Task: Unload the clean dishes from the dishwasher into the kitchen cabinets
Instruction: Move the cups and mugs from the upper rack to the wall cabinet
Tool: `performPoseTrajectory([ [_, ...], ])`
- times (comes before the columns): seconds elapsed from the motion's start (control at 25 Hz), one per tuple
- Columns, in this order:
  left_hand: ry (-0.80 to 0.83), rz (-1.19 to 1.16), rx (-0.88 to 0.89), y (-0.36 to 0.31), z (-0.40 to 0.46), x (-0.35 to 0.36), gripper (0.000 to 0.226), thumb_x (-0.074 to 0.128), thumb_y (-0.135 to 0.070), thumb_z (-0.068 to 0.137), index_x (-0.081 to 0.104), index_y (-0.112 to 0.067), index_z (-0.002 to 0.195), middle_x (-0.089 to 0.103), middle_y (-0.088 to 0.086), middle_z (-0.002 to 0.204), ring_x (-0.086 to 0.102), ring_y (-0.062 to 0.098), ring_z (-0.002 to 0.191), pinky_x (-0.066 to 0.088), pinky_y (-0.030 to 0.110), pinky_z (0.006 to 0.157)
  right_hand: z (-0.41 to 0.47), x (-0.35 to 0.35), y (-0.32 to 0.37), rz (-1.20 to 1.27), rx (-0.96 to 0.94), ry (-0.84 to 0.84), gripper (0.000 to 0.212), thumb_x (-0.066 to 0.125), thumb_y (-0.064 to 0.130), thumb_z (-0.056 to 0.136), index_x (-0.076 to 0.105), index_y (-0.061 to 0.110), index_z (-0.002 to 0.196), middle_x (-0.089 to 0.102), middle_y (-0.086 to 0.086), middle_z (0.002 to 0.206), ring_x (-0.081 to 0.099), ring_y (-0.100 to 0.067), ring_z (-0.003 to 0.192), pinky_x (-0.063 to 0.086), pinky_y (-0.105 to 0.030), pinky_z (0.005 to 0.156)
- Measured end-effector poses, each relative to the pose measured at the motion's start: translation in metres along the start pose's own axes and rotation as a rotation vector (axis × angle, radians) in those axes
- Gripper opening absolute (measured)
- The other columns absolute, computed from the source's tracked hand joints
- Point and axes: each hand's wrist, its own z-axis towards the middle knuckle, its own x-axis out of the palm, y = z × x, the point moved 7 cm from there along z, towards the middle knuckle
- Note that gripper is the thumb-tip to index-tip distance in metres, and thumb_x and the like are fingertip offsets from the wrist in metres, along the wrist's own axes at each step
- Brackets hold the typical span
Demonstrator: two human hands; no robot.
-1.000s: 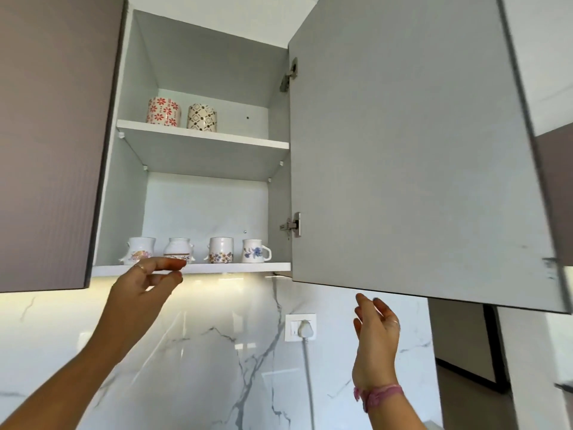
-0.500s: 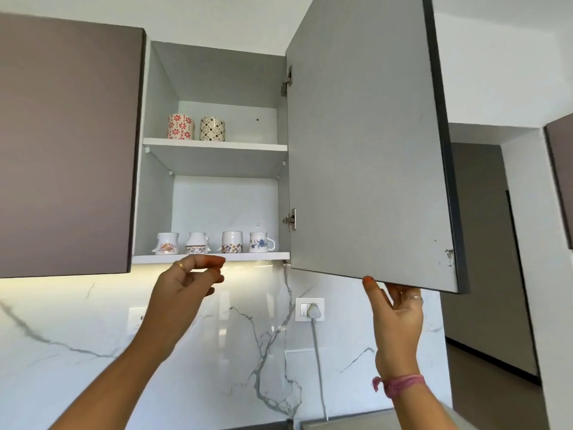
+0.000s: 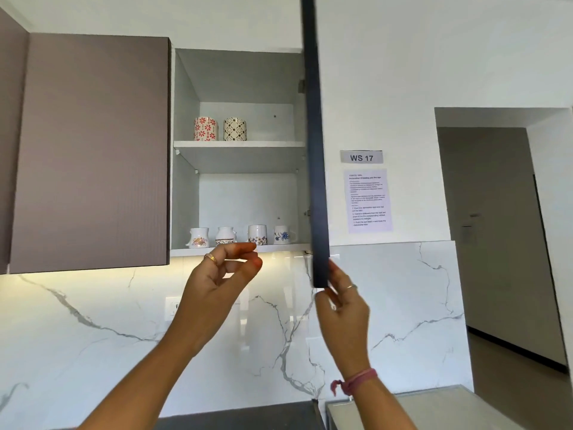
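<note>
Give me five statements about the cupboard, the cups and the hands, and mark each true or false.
1. Four cups stand in a row on the bottom shelf. True.
2. The top shelf holds three cups. False: it holds two patterned cups, side by side.
3. The right hand grips the lower corner of the cupboard door. True.
4. The left hand holds a cup. False: it is empty, its fingers loosely curled below the bottom shelf.
5. The cupboard door is shut. False: it stands open, seen edge-on.
</note>
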Motion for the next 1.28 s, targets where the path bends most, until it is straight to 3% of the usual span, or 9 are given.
performPoseTrajectory([
  [0.12, -0.075, -0.023, 0.052, -0.007, -0.005, -0.007, 0.046, 0.07, -0.049, 0.067, 0.063, -0.03, 0.108, 0.07, -0.009, 0.101, 0.066, 0.01, 0.097, 0.055, 0.026, 0.081, -0.005, 0.045, -0.001, -0.081, -0.003, 0.211, 0.047, 0.049, 0.001, 0.093, 0.05, 0.028, 0.132, 0.052, 0.011, 0.134, 0.051, -0.007, 0.122, 0.034, 0.004, 0.09],
  [0.24, -0.262, 0.035, 0.048, 0.005, -0.007, -0.03, 0.053, 0.079, -0.031, 0.074, 0.055, -0.025, 0.121, 0.064, -0.008, 0.109, 0.063, 0.006, 0.095, 0.05, 0.006, 0.065, -0.008, 0.083, -0.009, -0.2, -0.029, 0.414, 0.046, 0.044, 0.009, 0.098, 0.042, 0.029, 0.138, 0.044, 0.012, 0.143, 0.041, -0.008, 0.134, 0.026, -0.005, 0.102],
  [0.32, -0.404, 0.155, 0.068, 0.018, -0.007, -0.056, 0.05, 0.074, -0.02, 0.08, 0.056, -0.021, 0.127, 0.061, -0.005, 0.115, 0.061, 0.009, 0.1, 0.047, 0.003, 0.068, -0.007, 0.106, -0.018, -0.26, -0.043, 0.508, 0.047, 0.041, 0.009, 0.099, 0.038, 0.023, 0.143, 0.04, 0.007, 0.148, 0.036, -0.01, 0.138, 0.023, -0.012, 0.107],
  [0.44, -0.498, 0.338, 0.09, 0.037, 0.004, -0.093, 0.044, 0.07, -0.014, 0.085, 0.06, -0.014, 0.127, 0.054, -0.002, 0.112, 0.06, 0.012, 0.099, 0.041, -0.003, 0.069, -0.003, 0.136, -0.033, -0.282, -0.027, 0.588, 0.051, 0.037, 0.005, 0.098, 0.033, 0.018, 0.147, 0.035, 0.005, 0.152, 0.035, -0.012, 0.139, 0.021, -0.006, 0.103],
  [0.72, -0.542, 0.497, 0.141, 0.087, 0.044, -0.147, 0.041, 0.071, -0.013, 0.084, 0.062, -0.009, 0.124, 0.054, 0.001, 0.099, 0.057, 0.009, 0.086, 0.041, -0.001, 0.074, 0.035, 0.173, -0.065, -0.388, -0.105, 0.519, 0.056, 0.038, -0.001, 0.094, 0.028, 0.012, 0.149, 0.026, -0.001, 0.156, 0.026, -0.015, 0.143, 0.013, -0.006, 0.105],
  [0.88, -0.489, 0.609, 0.179, 0.113, 0.072, -0.174, 0.046, 0.073, -0.017, 0.082, 0.061, -0.01, 0.126, 0.051, -0.001, 0.103, 0.054, 0.011, 0.092, 0.046, 0.02, 0.084, 0.062, 0.196, -0.087, -0.487, -0.165, 0.401, 0.055, 0.04, 0.018, 0.101, 0.017, 0.012, 0.151, 0.007, -0.001, 0.16, 0.009, -0.016, 0.148, 0.011, -0.022, 0.115],
  [1.0, -0.419, 0.669, 0.214, 0.135, 0.096, -0.187, 0.05, 0.071, -0.018, 0.084, 0.057, -0.011, 0.131, 0.046, -0.004, 0.11, 0.048, 0.009, 0.102, 0.039, 0.015, 0.088, 0.075, 0.217, -0.112, -0.56, -0.137, 0.382, 0.055, 0.038, 0.025, 0.102, 0.018, 0.012, 0.151, 0.006, -0.001, 0.161, 0.008, -0.018, 0.148, 0.014, -0.037, 0.12],
  [1.12, -0.385, 0.679, 0.213, 0.161, 0.119, -0.198, 0.05, 0.07, -0.02, 0.086, 0.055, -0.011, 0.133, 0.044, -0.006, 0.112, 0.043, 0.007, 0.107, 0.036, 0.015, 0.091, 0.078, 0.233, -0.138, -0.638, -0.116, 0.381, 0.053, 0.035, 0.026, 0.103, 0.019, 0.012, 0.151, 0.005, -0.001, 0.161, 0.008, -0.018, 0.148, 0.012, -0.043, 0.121],
  [1.28, -0.376, 0.713, 0.185, 0.196, 0.146, -0.209, 0.042, 0.066, -0.024, 0.088, 0.06, -0.01, 0.128, 0.048, -0.007, 0.102, 0.047, 0.005, 0.092, 0.043, 0.016, 0.081, 0.082, 0.25, -0.159, -0.762, -0.113, 0.413, 0.057, 0.034, 0.025, 0.103, 0.011, 0.014, 0.153, -0.004, -0.002, 0.161, -0.001, -0.02, 0.149, 0.006, -0.045, 0.12],
])
